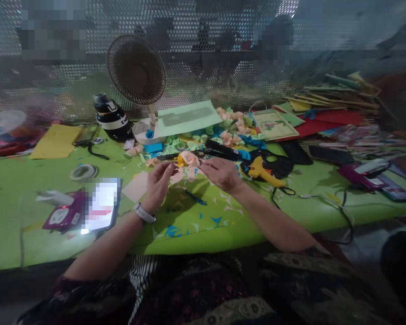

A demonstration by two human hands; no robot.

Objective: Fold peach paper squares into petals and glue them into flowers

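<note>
In the head view, a peach paper flower (191, 158) is raised just above the table in the middle. My right hand (223, 175) pinches its right edge between thumb and fingers. To the flower's left, my left hand (160, 181) is closed, thumb pressed toward curled fingers; whatever may lie between them is too small to make out. A white watch is on that wrist. Below and behind the flower lie peach and green paper pieces. A square of pale peach paper (136, 187) lies beside my left hand, and a yellow glue gun (264, 172) rests right of my right hand.
A fan (136, 70) and a black bottle (112, 118) stand at the back. A heap of paper flowers (228, 131) lies behind my hands. Left are a tape roll (84, 172) and a lit phone (103, 205). Paper scraps (172, 231) litter the near edge; a cable (349, 221) hangs at right.
</note>
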